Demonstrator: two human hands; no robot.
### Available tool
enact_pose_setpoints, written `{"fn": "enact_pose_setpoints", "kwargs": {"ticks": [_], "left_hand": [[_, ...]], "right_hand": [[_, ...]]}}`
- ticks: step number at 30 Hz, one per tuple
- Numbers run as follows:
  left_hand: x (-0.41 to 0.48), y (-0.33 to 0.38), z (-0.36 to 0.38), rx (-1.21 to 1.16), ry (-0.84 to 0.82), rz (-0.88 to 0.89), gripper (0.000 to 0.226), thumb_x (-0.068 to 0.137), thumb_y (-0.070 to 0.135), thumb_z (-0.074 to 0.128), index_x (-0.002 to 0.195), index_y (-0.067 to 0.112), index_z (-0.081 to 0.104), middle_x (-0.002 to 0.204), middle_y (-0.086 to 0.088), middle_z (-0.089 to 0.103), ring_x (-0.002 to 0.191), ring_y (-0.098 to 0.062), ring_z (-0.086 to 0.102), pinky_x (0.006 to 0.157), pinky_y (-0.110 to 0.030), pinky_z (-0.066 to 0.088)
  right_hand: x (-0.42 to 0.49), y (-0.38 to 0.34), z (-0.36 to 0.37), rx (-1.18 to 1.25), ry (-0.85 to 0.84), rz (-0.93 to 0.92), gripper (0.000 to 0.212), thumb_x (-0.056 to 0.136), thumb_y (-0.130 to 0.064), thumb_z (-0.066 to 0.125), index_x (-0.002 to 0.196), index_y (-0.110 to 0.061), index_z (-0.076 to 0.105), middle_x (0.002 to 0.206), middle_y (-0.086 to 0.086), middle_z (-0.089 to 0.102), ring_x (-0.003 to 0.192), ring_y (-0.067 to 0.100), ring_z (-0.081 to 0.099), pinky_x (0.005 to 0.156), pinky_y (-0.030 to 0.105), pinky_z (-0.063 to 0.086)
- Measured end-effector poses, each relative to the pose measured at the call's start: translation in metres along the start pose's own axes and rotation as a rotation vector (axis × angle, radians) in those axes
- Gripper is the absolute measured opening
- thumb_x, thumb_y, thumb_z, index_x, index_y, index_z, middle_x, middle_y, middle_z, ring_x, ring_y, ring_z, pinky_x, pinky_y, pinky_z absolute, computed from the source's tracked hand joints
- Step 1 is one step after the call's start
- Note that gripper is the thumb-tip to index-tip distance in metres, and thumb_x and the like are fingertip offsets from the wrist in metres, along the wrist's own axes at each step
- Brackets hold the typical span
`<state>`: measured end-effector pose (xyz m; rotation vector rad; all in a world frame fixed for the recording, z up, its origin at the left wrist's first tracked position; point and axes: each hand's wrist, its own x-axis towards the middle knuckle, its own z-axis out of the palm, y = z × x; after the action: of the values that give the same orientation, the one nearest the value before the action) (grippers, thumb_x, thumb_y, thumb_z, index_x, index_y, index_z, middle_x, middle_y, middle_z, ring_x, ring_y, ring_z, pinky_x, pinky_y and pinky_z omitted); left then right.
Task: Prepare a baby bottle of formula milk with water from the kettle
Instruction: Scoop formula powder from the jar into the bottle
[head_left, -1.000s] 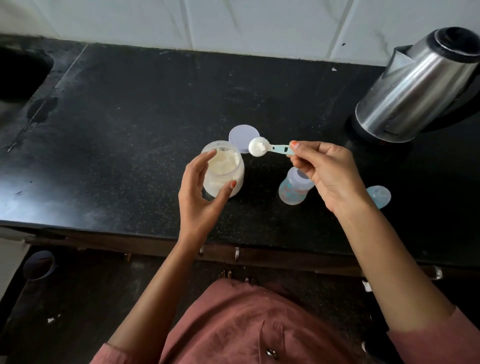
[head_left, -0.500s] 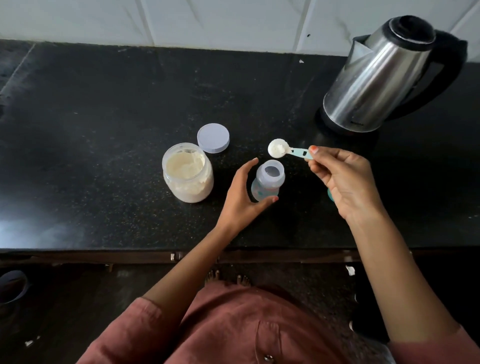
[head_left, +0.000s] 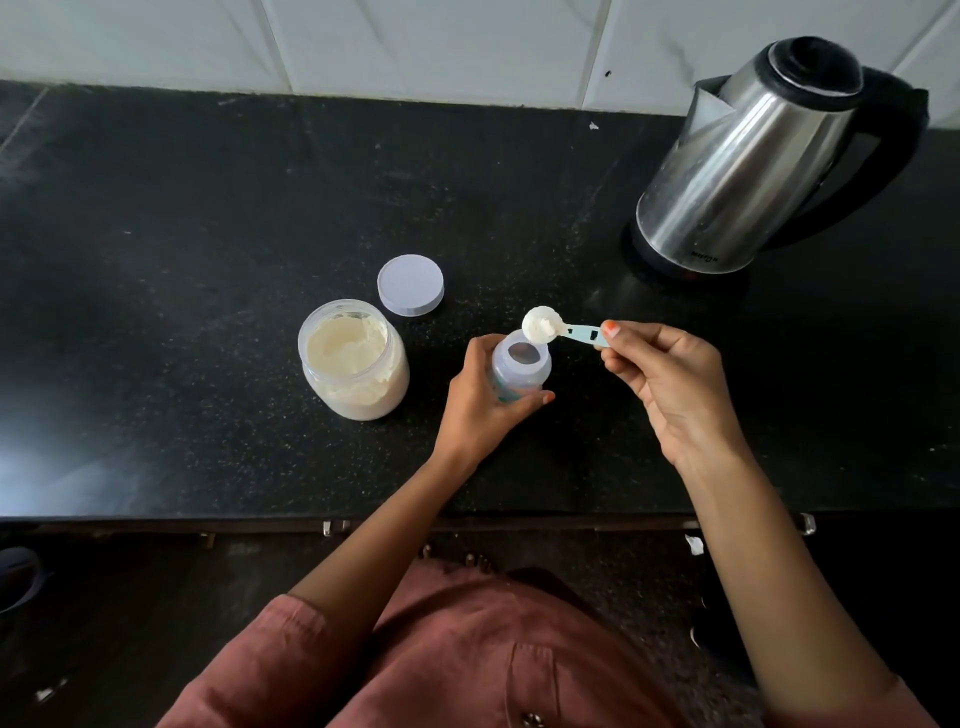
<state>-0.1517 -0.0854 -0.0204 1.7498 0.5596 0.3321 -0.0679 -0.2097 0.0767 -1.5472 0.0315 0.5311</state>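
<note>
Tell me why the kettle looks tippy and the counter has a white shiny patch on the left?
Head view: the wide-angle lens probably makes the kettle near the corner lean; the whitish patch on the counter is glare from light; the scoop and bottle in the middle look sharp.

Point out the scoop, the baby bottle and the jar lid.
scoop (head_left: 579, 332), head view, on its handle.
baby bottle (head_left: 521, 376), head view, wall below the mouth.
jar lid (head_left: 410, 285), head view, flat top.

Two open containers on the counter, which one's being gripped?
The baby bottle, held by the left hand; the powder jar stands untouched beside it.
</note>
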Motion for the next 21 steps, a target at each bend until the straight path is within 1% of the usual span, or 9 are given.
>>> {"fn": "enact_pose_setpoints", "kwargs": {"ticks": [3, 6, 10, 14, 17, 21], "left_hand": [[0.000, 0.002, -0.005, 0.012, 0.023, 0.011, 0.061, 0.066, 0.021, 0.082, 0.111, 0.027, 0.041, 0.101, 0.023, 0.050, 0.096, 0.010, 0.051, 0.077, 0.000, 0.040], [-0.001, 0.005, -0.010, 0.024, 0.035, 0.034, 0.060, 0.066, 0.021, 0.082, 0.112, 0.028, 0.043, 0.102, 0.024, 0.050, 0.096, 0.014, 0.050, 0.078, 0.000, 0.040], [-0.003, 0.007, -0.016, 0.042, 0.033, 0.056, 0.061, 0.066, 0.023, 0.081, 0.114, 0.032, 0.045, 0.105, 0.025, 0.051, 0.099, 0.015, 0.048, 0.082, 0.001, 0.038], [-0.004, 0.009, -0.019, 0.030, 0.042, 0.050, 0.061, 0.067, 0.022, 0.081, 0.115, 0.035, 0.045, 0.105, 0.027, 0.051, 0.099, 0.015, 0.048, 0.081, 0.002, 0.037], [-0.006, 0.010, -0.021, 0.031, 0.052, 0.051, 0.061, 0.067, 0.023, 0.081, 0.115, 0.037, 0.045, 0.106, 0.026, 0.052, 0.101, 0.011, 0.050, 0.082, -0.001, 0.039], [-0.007, 0.014, -0.021, 0.043, 0.049, 0.063, 0.061, 0.067, 0.022, 0.081, 0.112, 0.041, 0.044, 0.103, 0.030, 0.051, 0.101, 0.013, 0.049, 0.083, 0.000, 0.038]], "right_hand": [[0.002, -0.003, 0.000, -0.027, -0.021, -0.024, 0.004, 0.081, -0.007, 0.066, 0.080, -0.011, 0.068, 0.068, -0.002, 0.067, 0.057, 0.002, 0.062, 0.059, 0.012, 0.049], [0.004, -0.005, 0.002, -0.056, -0.050, -0.051, 0.005, 0.081, -0.008, 0.066, 0.080, -0.012, 0.068, 0.062, -0.005, 0.069, 0.057, 0.002, 0.062, 0.060, 0.012, 0.049], [0.005, -0.007, 0.005, -0.093, -0.078, -0.069, 0.005, 0.081, -0.009, 0.067, 0.079, -0.013, 0.069, 0.058, -0.007, 0.068, 0.057, 0.002, 0.062, 0.060, 0.012, 0.050], [0.006, -0.008, 0.005, -0.117, -0.089, -0.076, 0.005, 0.080, -0.008, 0.067, 0.079, -0.014, 0.068, 0.057, -0.006, 0.067, 0.056, 0.002, 0.062, 0.060, 0.013, 0.050], [0.007, -0.008, 0.006, -0.145, -0.103, -0.086, 0.005, 0.080, -0.008, 0.067, 0.079, -0.013, 0.068, 0.057, -0.006, 0.068, 0.055, 0.002, 0.062, 0.059, 0.012, 0.050], [0.007, -0.009, 0.007, -0.212, -0.122, -0.104, 0.006, 0.079, -0.007, 0.068, 0.078, -0.013, 0.068, 0.061, -0.003, 0.067, 0.055, 0.003, 0.061, 0.059, 0.013, 0.050]]}}
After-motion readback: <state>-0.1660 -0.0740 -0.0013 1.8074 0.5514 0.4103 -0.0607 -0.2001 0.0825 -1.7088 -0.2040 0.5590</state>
